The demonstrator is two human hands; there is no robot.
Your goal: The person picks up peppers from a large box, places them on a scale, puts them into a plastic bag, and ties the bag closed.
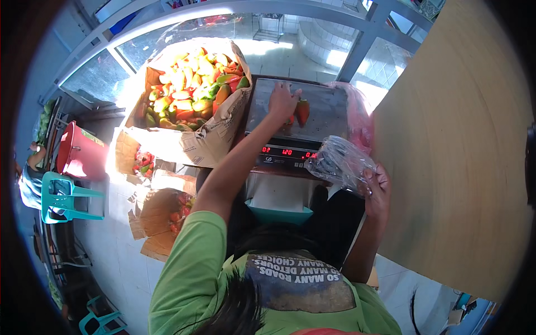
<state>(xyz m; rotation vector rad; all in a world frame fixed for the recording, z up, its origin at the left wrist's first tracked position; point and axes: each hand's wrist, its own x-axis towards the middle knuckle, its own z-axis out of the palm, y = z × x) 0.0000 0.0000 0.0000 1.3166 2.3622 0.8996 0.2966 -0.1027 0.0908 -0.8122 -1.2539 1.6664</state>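
My left hand [283, 100] reaches onto the steel pan of a weighing scale [326, 106], its fingers apart and slightly bent. A red pepper [302, 113] lies just right of it, and another red piece shows partly behind the hand. My right hand [376, 184] grips a clear, crumpled plastic bag [338, 159] in front of the pan, partly over the red-lit display [286, 152]. A pink plastic bag [360, 120] is bunched along the scale's right side.
A large carton of mixed peppers [190, 142] stands left. Lower cartons [151, 223] hold more peppers. A wooden panel [452, 151] fills the right. A person [30, 184] is at far left near a red bin [84, 153] and teal chair [64, 195]. Glazed railing [360, 47] runs behind.
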